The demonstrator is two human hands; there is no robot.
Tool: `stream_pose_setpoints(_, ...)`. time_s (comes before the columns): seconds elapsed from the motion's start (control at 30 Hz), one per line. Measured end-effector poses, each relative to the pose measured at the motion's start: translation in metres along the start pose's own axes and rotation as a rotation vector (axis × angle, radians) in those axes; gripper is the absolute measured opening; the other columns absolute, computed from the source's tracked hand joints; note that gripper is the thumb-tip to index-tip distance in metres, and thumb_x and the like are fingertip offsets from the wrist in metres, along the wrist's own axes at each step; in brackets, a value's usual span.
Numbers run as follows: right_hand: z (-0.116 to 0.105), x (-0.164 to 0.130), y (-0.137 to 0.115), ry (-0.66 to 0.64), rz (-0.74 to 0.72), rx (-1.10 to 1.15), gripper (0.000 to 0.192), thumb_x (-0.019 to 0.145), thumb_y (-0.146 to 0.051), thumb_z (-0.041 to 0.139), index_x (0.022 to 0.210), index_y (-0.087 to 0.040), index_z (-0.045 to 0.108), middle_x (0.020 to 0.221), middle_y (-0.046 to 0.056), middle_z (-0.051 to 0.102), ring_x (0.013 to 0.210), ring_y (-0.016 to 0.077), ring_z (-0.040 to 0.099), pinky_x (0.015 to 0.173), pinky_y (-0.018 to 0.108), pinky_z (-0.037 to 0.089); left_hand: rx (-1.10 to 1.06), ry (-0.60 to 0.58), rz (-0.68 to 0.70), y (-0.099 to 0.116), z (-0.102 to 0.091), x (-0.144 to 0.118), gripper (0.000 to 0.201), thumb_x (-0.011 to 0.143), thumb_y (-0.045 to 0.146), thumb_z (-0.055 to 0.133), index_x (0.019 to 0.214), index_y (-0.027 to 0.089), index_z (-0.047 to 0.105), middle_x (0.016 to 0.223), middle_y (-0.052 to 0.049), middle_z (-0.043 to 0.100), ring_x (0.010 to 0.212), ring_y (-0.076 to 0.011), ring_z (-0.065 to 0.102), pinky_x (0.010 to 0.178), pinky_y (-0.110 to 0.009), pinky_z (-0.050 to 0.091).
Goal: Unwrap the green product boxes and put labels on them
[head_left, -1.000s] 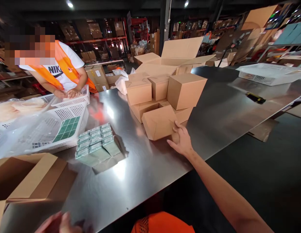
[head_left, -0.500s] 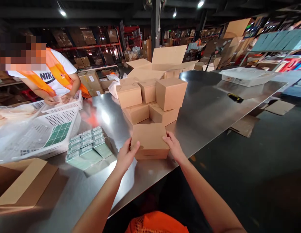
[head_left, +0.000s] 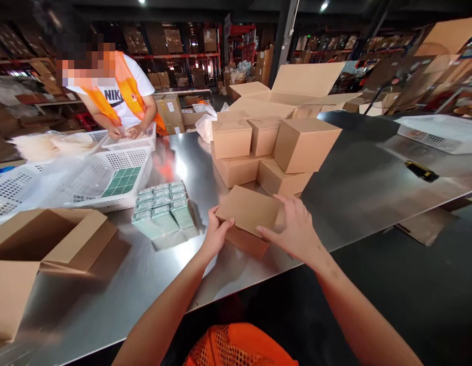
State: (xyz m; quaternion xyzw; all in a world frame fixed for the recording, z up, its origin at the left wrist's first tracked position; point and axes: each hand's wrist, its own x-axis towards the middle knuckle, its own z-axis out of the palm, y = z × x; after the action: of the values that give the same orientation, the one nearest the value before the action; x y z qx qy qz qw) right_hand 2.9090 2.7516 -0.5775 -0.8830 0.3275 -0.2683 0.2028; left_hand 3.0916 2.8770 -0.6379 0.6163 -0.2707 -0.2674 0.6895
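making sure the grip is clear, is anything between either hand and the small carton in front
Nothing visible: the left hand grips the small carton's left end, and the right hand is at its right end. The stacked cartons stand beyond it.

Behind the nearer box [head_left: 249,208], stacked boxes [head_left: 285,152] stand on the table [head_left: 353,188].

A shiny metal table [head_left: 106,305] carries, on the left, an open cardboard box [head_left: 76,241], a white perforated basket [head_left: 131,156] and a block of pale green cartons [head_left: 163,209]; midway, stacked small brown boxes [head_left: 277,152]; farther right, a yellow-and-black utility knife [head_left: 421,172] and a shallow white basket [head_left: 426,137].
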Motion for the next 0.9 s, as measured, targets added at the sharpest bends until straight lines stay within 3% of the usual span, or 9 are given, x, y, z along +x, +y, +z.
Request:
stream_pose_setpoints(0.1, -0.003, 0.044, -0.026, -0.349, -0.054, -0.249, 0.115, 0.064, -0.082, 0.072, 0.156, -0.025, 0.032, 0.163, 0.018, 0.024, 0.147, 0.0483, 0.025, 0.117, 0.068, 0.024, -0.052, -0.034, 0.008, 0.001, 0.001, 0.001, 0.062, 0.065, 0.041, 0.067, 0.117, 0.022, 0.040, 0.122, -0.009, 0.059, 0.119, -0.0285, 0.054, 0.101, -0.041, 0.042)
stream_pose_setpoints(0.2, 0.005, 0.064, -0.054, -0.612, -0.051, -0.415, 0.122, 0.058, -0.090, 0.066, 0.158, -0.029, 0.030, 0.158, 0.018, 0.030, 0.133, 0.0512, 0.041, 0.105, 0.070, 0.037, -0.083, -0.064, 0.016, 0.001, -0.006, -0.001, 0.063, 0.062, 0.036, 0.062, 0.119, 0.022, 0.041, 0.120, -0.008, 0.058, 0.117, -0.0274, 0.053, 0.099, -0.039, 0.042)
stream_pose_setpoints(0.4, 0.014, 0.054, -0.097, -0.677, -0.043, -0.540, 0.109, 0.068, -0.079, 0.062, 0.155, -0.018, 0.036, 0.139, 0.023, 0.045, 0.114, 0.0465, 0.056, 0.089, 0.059, 0.051, -0.120, -0.067, 0.035, 0.000, -0.027, -0.009, 0.062, 0.054, 0.025, 0.058, 0.114, 0.022, 0.045, 0.108, -0.004, 0.057, 0.105, -0.0245, 0.052, 0.089, -0.034, 0.042)
stream_pose_setpoints(0.47, 0.004, 0.067, -0.098, -0.739, -0.045, -0.456, 0.100, 0.071, -0.074, 0.063, 0.151, -0.018, 0.042, 0.136, 0.021, 0.050, 0.110, 0.0423, 0.060, 0.085, 0.053, 0.053, -0.143, -0.055, 0.028, 0.000, -0.029, -0.010, 0.059, 0.052, 0.024, 0.057, 0.110, 0.022, 0.046, 0.104, -0.002, 0.056, 0.100, -0.0231, 0.052, 0.085, -0.032, 0.042)
stream_pose_setpoints(0.57, -0.028, 0.113, -0.087, -0.896, 0.022, -0.207, 0.071, 0.084, -0.065, 0.052, 0.141, -0.023, 0.053, 0.127, 0.013, 0.061, 0.101, 0.0334, 0.065, 0.072, 0.041, 0.056, -0.161, -0.027, 0.016, 0.002, -0.028, -0.010, 0.060, 0.050, 0.023, 0.057, 0.110, 0.022, 0.047, 0.108, -0.003, 0.057, 0.099, -0.0222, 0.053, 0.086, -0.032, 0.042)
stream_pose_setpoints(0.63, -0.055, 0.148, -0.080, -0.906, 0.068, -0.122, 0.055, 0.091, -0.054, 0.046, 0.133, -0.022, 0.059, 0.119, 0.010, 0.066, 0.095, 0.0285, 0.067, 0.066, 0.036, 0.055, -0.153, -0.009, 0.020, 0.004, -0.026, -0.011, 0.061, 0.049, 0.022, 0.058, 0.110, 0.022, 0.049, 0.110, -0.004, 0.057, 0.101, -0.0225, 0.054, 0.087, -0.032, 0.043)
stream_pose_setpoints(0.73, -0.088, 0.181, -0.084, -0.773, 0.038, -0.257, 0.051, 0.091, -0.044, 0.056, 0.135, -0.018, 0.058, 0.116, 0.009, 0.068, 0.100, 0.0270, 0.067, 0.074, 0.036, 0.056, -0.124, 0.019, 0.048, 0.010, -0.024, -0.014, 0.057, 0.049, 0.022, 0.058, 0.105, 0.022, 0.051, 0.106, -0.004, 0.058, 0.099, -0.0226, 0.056, 0.084, -0.032, 0.045)
stream_pose_setpoints(0.8, -0.094, 0.180, -0.094, -0.652, -0.048, -0.424, 0.052, 0.089, -0.041, 0.064, 0.137, -0.020, 0.058, 0.122, 0.009, 0.068, 0.110, 0.0282, 0.065, 0.085, 0.039, 0.055, -0.094, 0.047, 0.063, 0.014, -0.023, -0.018, 0.055, 0.050, 0.023, 0.059, 0.104, 0.022, 0.051, 0.104, -0.005, 0.058, 0.095, -0.0218, 0.057, 0.079, -0.031, 0.046)
stream_pose_setpoints(0.9, -0.081, 0.156, -0.104, -0.464, -0.137, -0.578, 0.041, 0.096, -0.028, 0.055, 0.136, -0.020, 0.058, 0.130, 0.012, 0.065, 0.117, 0.0326, 0.062, 0.094, 0.046, 0.051, -0.061, 0.081, 0.058, 0.017, -0.020, -0.023, 0.055, 0.051, 0.026, 0.061, 0.105, 0.022, 0.050, 0.103, -0.004, 0.057, 0.085, -0.0187, 0.057, 0.069, -0.028, 0.045)
